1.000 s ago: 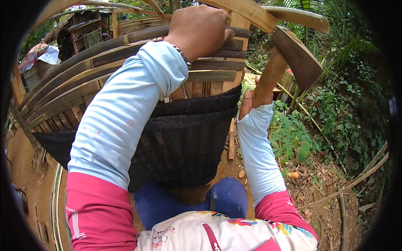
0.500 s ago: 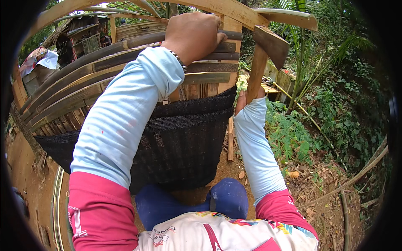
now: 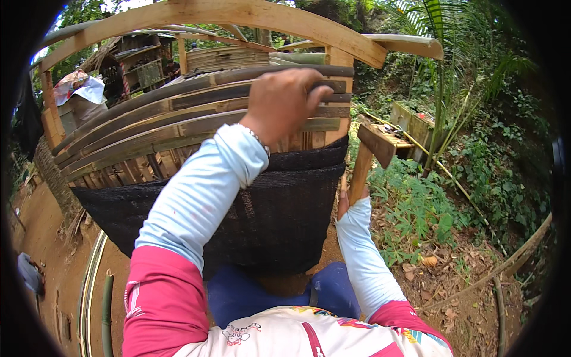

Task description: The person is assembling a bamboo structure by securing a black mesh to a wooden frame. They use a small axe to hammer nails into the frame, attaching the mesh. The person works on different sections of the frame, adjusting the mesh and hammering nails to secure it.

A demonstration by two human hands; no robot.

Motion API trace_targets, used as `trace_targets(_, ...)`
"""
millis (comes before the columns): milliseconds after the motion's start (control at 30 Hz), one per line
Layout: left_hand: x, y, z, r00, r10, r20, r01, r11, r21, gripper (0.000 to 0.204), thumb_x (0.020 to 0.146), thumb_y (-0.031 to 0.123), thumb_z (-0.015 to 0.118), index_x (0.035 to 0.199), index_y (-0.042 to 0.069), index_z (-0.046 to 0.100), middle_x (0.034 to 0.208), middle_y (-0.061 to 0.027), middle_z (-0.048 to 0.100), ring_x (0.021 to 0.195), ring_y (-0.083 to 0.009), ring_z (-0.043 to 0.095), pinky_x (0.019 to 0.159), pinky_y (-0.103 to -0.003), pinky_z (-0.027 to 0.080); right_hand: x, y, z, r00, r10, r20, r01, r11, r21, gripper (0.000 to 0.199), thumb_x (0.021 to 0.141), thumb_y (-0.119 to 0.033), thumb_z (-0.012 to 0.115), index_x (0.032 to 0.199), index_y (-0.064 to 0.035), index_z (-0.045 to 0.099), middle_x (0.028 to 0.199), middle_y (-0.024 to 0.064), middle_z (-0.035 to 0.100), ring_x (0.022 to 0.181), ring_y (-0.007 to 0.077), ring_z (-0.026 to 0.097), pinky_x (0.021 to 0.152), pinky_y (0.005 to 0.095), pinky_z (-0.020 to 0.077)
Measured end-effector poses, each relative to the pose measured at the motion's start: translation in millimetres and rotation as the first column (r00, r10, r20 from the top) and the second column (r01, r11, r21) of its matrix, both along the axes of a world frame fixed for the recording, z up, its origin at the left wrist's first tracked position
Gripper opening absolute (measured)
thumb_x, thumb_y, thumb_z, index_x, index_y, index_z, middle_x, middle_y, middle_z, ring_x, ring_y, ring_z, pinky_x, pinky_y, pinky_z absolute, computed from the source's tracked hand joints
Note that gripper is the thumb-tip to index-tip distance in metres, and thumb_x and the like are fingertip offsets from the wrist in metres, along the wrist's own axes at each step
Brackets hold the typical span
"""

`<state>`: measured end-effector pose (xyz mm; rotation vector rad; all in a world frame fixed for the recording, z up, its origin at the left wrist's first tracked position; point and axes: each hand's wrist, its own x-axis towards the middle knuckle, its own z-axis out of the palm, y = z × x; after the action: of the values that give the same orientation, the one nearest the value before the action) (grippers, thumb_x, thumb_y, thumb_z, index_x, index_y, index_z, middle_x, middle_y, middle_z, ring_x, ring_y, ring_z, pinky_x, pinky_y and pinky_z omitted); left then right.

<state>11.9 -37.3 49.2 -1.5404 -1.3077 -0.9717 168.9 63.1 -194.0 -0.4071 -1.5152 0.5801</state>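
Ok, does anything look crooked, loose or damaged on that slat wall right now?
Nothing clearly broken. The bamboo slats look bowed, but that may be lens bending. The left hand presses on them; the right hand grips a hammer. The black mesh hangs slack below.
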Motion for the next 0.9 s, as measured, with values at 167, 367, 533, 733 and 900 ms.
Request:
trace_targets(167,5.5,-42.6,-66.7,0.742,-0.25,0.623,0.507,0.816,-0.277,0.031,0.094,0.03,0.061,0.089,0.0,0.071,0.075,-0.0101,0.068,0.07,-0.0123,0.061,0.065,-0.029,0.047,2.2,-7.9,-27.4,0.989,0.11,0.1,-0.104,0.993,-0.055,0.028,0.092,-0.015,0.059,0.115,-0.0009,0.051,0.085,0.0111,0.055,0.075,0.0208,0.055,0.073,0.0339,0.0455)
trace_targets(367,-25.8,-57.7,-104.4,0.47,-0.05,0.881,0.744,0.56,-0.365,0.044,0.1,0.038,0.049,0.089,0.001,0.069,0.067,0.0011,0.056,0.062,-0.0075,0.048,0.058,-0.025,0.039,1.3,-34.4,18.4,0.903,0.337,0.267,-0.298,0.938,-0.179,0.033,0.091,-0.014,0.06,0.121,-0.003,0.051,0.089,0.0015,0.054,0.079,0.0111,0.052,0.072,0.0268,0.0444)
trace_targets(533,-43.0,-107.9,-146.0,-0.09,0.62,0.779,0.933,0.326,-0.152,0.042,0.102,0.039,0.044,0.096,0.003,0.064,0.058,0.0079,0.032,0.05,-0.0049,0.027,0.045,-0.023,0.024,14.9,-71.5,9.4,0.707,0.542,0.455,-0.333,0.822,-0.462,0.017,0.089,-0.013,0.065,0.103,-0.0071,0.057,0.08,0.0042,0.058,0.075,0.0118,0.052,0.073,0.0286,0.0451)
trace_targets(733,-34.5,-203.0,-174.1,-0.642,0.586,0.495,0.618,0.777,-0.118,0.04,0.102,0.039,0.043,0.101,0.003,0.061,0.065,0.0065,0.034,0.054,-0.0062,0.028,0.047,-0.022,0.027,43.5,-117.8,46.6,0.157,0.671,0.725,-0.19,0.741,-0.645,0.026,0.088,-0.025,0.066,0.106,-0.0065,0.06,0.083,0.0188,0.063,0.079,0.0321,0.063,0.075,0.0399,0.0489)
trace_targets(900,8.2,-267.1,-196.9,-0.892,0.285,0.35,0.224,0.953,-0.206,0.037,0.103,0.035,0.042,0.102,0.004,0.062,0.076,0.0024,0.041,0.061,-0.0084,0.037,0.054,-0.024,0.036,36.9,-137.9,94.9,-0.207,0.712,0.671,-0.077,0.672,-0.736,0.033,0.086,-0.027,0.067,0.11,-0.005,0.062,0.095,0.0223,0.067,0.091,0.0378,0.065,0.08,0.0433,0.0494)
